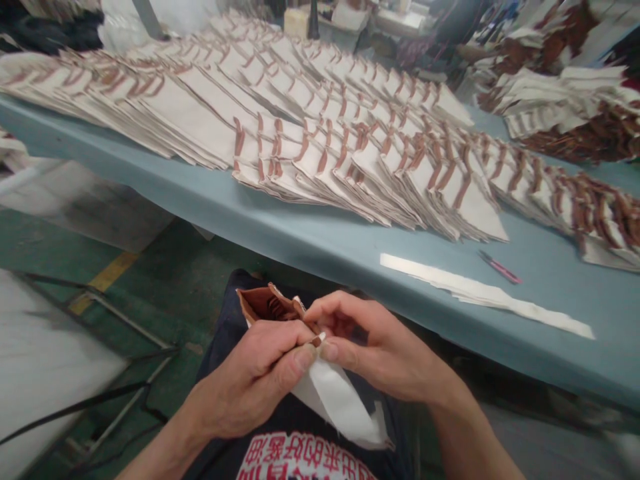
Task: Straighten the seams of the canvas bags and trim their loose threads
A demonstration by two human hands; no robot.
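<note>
Over my lap, my left hand [270, 363] pinches the edge of a white and brown cloth piece [345, 403], thumb on top. The fingers of my right hand [360, 337] close on the same edge, right beside the left thumb. Brown lining shows in an open fold [260, 305] of the piece beyond my left hand. Its white part hangs down toward my legs. Between my two thumbs a small brown and white end sticks up; what exactly it is cannot be made out.
On the blue-topped table [300, 230] ahead lie rows of overlapping white pieces with brown trim [350, 153]. White strips [480, 290] and pink-handled thread snips [500, 268] lie near its edge. A white-topped metal-legged stand [50, 353] is at the left.
</note>
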